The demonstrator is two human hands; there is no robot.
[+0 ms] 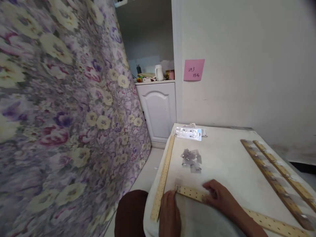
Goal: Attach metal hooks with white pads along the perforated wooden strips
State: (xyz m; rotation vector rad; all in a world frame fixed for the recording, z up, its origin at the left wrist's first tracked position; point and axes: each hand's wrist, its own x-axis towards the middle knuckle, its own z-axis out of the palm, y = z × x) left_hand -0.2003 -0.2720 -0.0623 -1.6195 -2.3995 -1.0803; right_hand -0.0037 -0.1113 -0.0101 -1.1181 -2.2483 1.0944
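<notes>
A pale wooden strip [191, 193] with rows of holes lies slantwise across the table, running under my right forearm. At its left end sits a small shiny metal piece [176, 188] with a clear plastic square [178, 181] just beyond it. My left hand [170, 212] has its fingers pressed together, the tips gripping that end. My right hand [218, 197] is curled, its thumb and forefinger closed about the strip's edge farther along. Beyond the hands lies a pile of small clear plastic packets [191, 159] with shiny bits in them.
Another holed strip [163, 176] lies along the table's left edge. Two strips [271, 177] [283, 169] bearing small clear packets lie at the right. Clear blister packaging [188, 133] sits at the back of the white-covered table [222, 151]. A floral curtain [81, 115] hangs left.
</notes>
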